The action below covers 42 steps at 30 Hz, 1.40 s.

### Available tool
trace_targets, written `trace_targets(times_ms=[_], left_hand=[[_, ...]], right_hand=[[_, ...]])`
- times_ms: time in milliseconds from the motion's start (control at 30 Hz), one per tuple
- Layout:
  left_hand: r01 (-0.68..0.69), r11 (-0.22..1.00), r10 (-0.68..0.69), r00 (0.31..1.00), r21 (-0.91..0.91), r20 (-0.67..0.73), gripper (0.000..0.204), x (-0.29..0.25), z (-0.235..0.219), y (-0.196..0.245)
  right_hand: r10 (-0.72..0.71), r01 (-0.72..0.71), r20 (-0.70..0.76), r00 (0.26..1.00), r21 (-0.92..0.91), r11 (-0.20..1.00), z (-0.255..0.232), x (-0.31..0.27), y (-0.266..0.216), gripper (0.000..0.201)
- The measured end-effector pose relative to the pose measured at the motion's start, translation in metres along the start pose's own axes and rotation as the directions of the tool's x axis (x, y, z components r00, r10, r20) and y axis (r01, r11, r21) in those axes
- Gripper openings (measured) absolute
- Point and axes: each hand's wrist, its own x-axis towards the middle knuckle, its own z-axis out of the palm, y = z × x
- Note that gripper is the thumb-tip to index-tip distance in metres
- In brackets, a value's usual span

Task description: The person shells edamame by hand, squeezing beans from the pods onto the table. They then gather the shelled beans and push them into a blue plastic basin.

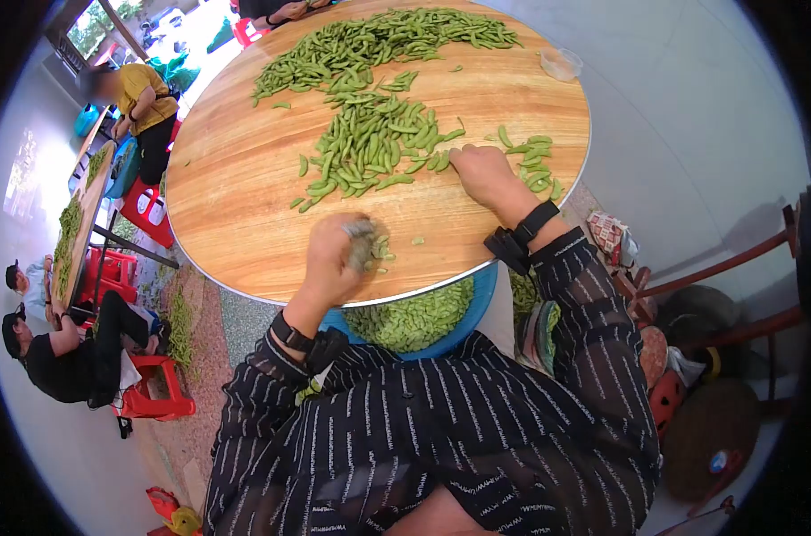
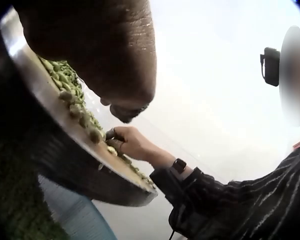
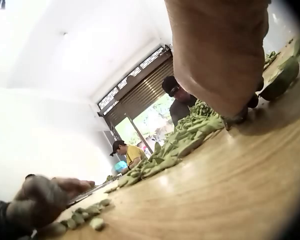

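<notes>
At the near edge of the round wooden table (image 1: pixel 227 237), my left hand (image 1: pixel 332 255) is blurred, with grey coverings about its fingertips. Shelled green beans (image 1: pixel 383 250) lie right beside those fingers; what is inside the hand is hidden. My right hand (image 1: pixel 490 174) reaches to the near side of the pile of soybean pods (image 1: pixel 365 143) and pinches a pod (image 1: pixel 442 162) at its fingertips. From the left wrist view, the right hand (image 2: pixel 132 142) shows its thumb and finger close together, low over the tabletop. Below the table edge, a blue basin (image 1: pixel 483 299) holds many shelled beans (image 1: pixel 414 317).
A larger pod heap (image 1: pixel 388 40) covers the far side of the table. Several loose pods (image 1: pixel 537 161) lie right of my right hand, and a clear plastic bowl (image 1: pixel 561 63) stands at the far right edge. People sit at another table (image 1: pixel 88 210) on the left, among red stools (image 1: pixel 155 389).
</notes>
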Motion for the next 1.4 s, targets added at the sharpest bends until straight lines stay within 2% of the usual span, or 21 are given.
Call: trace_targets(times_ms=[33, 100, 167, 233, 367, 433, 467, 533, 667, 733, 767, 833, 867, 933, 967, 1033, 1100, 1167, 1200, 1267, 1400], left_hand=[[0.006, 1.0, -0.006, 1.0, -0.006, -0.002, 0.016, 0.003, 0.001, -0.003], [0.181, 0.973, -0.186, 0.982, -0.143, -0.018, 0.015, 0.012, 0.001, -0.005], [0.138, 0.973, -0.151, 0.987, -0.185, -0.057, 0.014, 0.018, 0.003, -0.005], [0.243, 0.925, -0.244, 0.969, -0.292, 0.034, 0.012, 0.019, 0.004, -0.006], [0.361, 0.83, -0.328, 0.932, -0.424, 0.151, 0.01, 0.017, 0.006, -0.009], [0.383, 0.768, -0.35, 0.922, -0.514, 0.164, 0.011, 0.018, 0.008, -0.011], [0.382, 0.767, -0.349, 0.923, -0.516, 0.163, 0.011, 0.019, 0.008, -0.01], [0.422, 0.775, -0.342, 0.906, -0.471, 0.25, 0.011, 0.02, 0.006, -0.008], [0.43, 0.787, -0.347, 0.901, -0.442, 0.26, 0.012, 0.018, 0.006, -0.009], [0.449, 0.725, -0.354, 0.893, -0.522, 0.277, 0.012, 0.018, 0.007, -0.007], [0.451, 0.721, -0.358, 0.893, -0.526, 0.274, 0.012, 0.019, 0.008, -0.007], [0.552, 0.543, -0.442, 0.829, -0.633, 0.343, 0.012, 0.021, 0.01, -0.009], [0.558, 0.536, -0.449, 0.824, -0.634, 0.346, 0.012, 0.021, 0.011, -0.011], [0.513, 0.55, -0.394, 0.855, -0.659, 0.337, 0.013, 0.024, 0.016, -0.017], [0.518, 0.545, -0.395, 0.852, -0.659, 0.344, 0.013, 0.024, 0.015, -0.018], [0.514, 0.562, -0.37, 0.857, -0.648, 0.359, 0.013, 0.027, 0.011, -0.018], [0.536, 0.548, -0.389, 0.843, -0.643, 0.371, 0.012, 0.029, 0.008, -0.014], [0.563, 0.53, -0.419, 0.824, -0.634, 0.382, 0.011, 0.03, 0.007, -0.013], [0.547, 0.602, -0.415, 0.837, -0.582, 0.357, 0.011, 0.032, 0.007, -0.015], [0.536, 0.664, -0.416, 0.844, -0.521, 0.337, 0.01, 0.034, 0.005, -0.015], [0.506, 0.746, -0.419, 0.862, -0.433, 0.285, 0.012, 0.038, 0.004, -0.022]], right_hand=[[0.001, -0.001, -0.006, 1.0, 0.007, 1.0, 0.0, -0.002, -0.001, 0.009], [0.053, -0.053, 0.009, 0.999, 0.048, 0.997, -0.003, -0.004, -0.003, 0.009], [0.1, -0.101, 0.017, 0.995, 0.081, 0.992, -0.012, -0.003, -0.004, 0.009], [0.292, -0.3, 0.074, 0.953, 0.315, 0.9, -0.028, -0.003, -0.004, 0.014], [0.323, -0.347, 0.17, 0.931, 0.137, 0.928, -0.048, 0.002, 0.01, 0.018], [0.137, -0.134, 0.286, 0.948, -0.031, 0.99, -0.051, 0.001, 0.008, 0.017], [0.138, -0.134, 0.286, 0.948, -0.034, 0.99, -0.049, 0.001, 0.006, 0.017], [0.006, 0.026, 0.265, 0.964, -0.116, 0.993, -0.039, 0.001, 0.0, 0.015], [-0.09, 0.116, 0.199, 0.976, -0.122, 0.986, -0.024, 0.007, 0.005, 0.016], [0.03, -0.028, 0.112, 0.993, -0.017, 0.999, -0.025, 0.006, 0.002, 0.013], [0.025, -0.023, 0.117, 0.993, -0.018, 1.0, -0.025, 0.005, -0.001, 0.013], [0.247, -0.255, 0.068, 0.967, 0.325, 0.911, -0.032, 0.006, -0.012, 0.014], [0.244, -0.256, 0.077, 0.967, 0.326, 0.91, -0.028, 0.005, -0.012, 0.014], [0.296, -0.284, 0.093, 0.951, 0.639, 0.715, -0.026, 0.006, -0.008, 0.017], [0.3, -0.292, 0.099, 0.949, 0.639, 0.712, -0.031, 0.004, -0.004, 0.017], [0.325, -0.37, 0.193, 0.926, 0.284, 0.885, -0.055, 0.006, 0.0, 0.015], [0.294, -0.33, 0.172, 0.94, 0.245, 0.911, -0.057, 0.004, 0.002, 0.014], [0.182, -0.228, 0.271, 0.945, 0.149, 0.962, -0.062, 0.006, -0.008, 0.016], [0.178, -0.227, 0.277, 0.944, 0.154, 0.962, -0.057, 0.006, -0.013, 0.016], [0.07, -0.178, 0.239, 0.969, 0.465, 0.867, -0.044, 0.003, -0.026, 0.02], [0.002, -0.12, 0.191, 0.982, 0.605, 0.787, -0.041, 0.001, -0.059, 0.026]])
